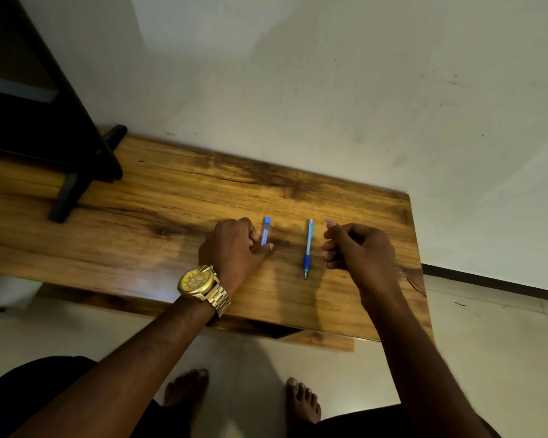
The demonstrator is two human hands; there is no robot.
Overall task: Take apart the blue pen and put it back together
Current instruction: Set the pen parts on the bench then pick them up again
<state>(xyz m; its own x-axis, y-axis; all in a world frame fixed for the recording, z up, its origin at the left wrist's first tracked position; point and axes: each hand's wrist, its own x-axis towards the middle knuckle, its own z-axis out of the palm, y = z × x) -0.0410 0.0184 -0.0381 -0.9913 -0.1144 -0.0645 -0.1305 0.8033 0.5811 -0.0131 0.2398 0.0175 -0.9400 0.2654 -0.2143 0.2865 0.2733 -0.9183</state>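
A blue pen [308, 248] lies on the wooden table [159, 197], tip pointing toward me, between my two hands. Left of it lies a short clear tube with a blue cap [265, 230]. My left hand [234, 248], with a gold watch on the wrist, rests on the table with its thumb and fingers touching that tube's near end. My right hand [355, 248] hovers just right of the pen, fingers curled loosely. A small pale piece [329, 221] shows at its fingertips; whether it is held I cannot tell.
A black stand [76, 172] occupies the table's far left. A white wall runs behind the table. The table's right edge [416, 248] is close to my right hand. My bare feet [244, 393] are on the tiled floor below the near edge.
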